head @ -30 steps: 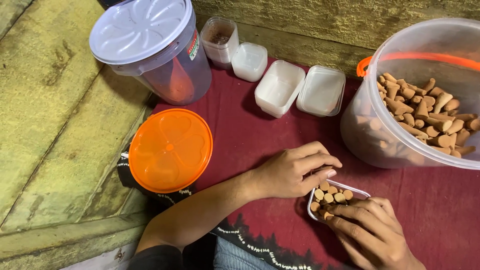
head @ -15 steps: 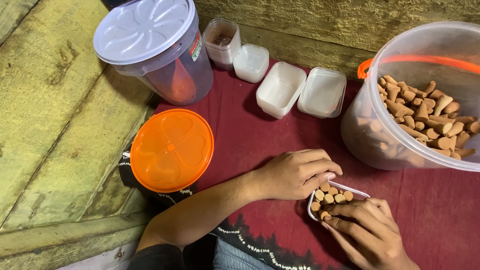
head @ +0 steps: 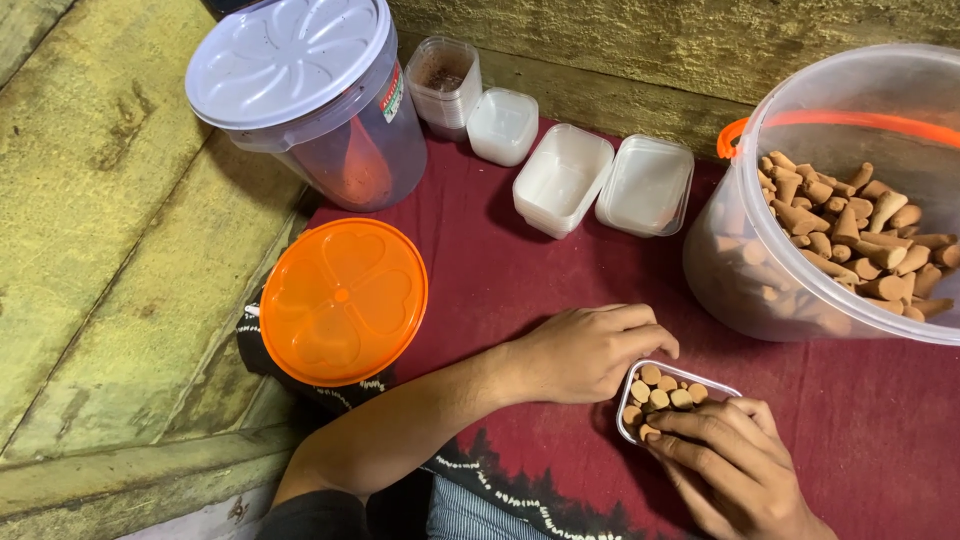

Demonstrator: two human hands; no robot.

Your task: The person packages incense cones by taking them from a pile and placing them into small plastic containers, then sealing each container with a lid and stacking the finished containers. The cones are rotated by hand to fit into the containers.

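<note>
I note the small tray (head: pixel 680 398) is half hidden under the right hand (head: pixel 745 470), whose curled fingers grip its near edge. About eight brown cones (head: pixel 660 392) show inside. The left hand (head: pixel 590 350), loosely curled, touches the tray's left rim, holding nothing I can make out.

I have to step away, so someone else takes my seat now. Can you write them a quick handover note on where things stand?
Left hand: rests against the small clear tray, fingers curled at its edge.
Right hand: covers the tray's near side, fingertips on the brown cones.
Done: the tray holds upright cones, packed close together.
Left: the big clear bucket is full of loose cones; empty white tubs wait by the wall. Orange lid lies off on the red cloth.
</note>
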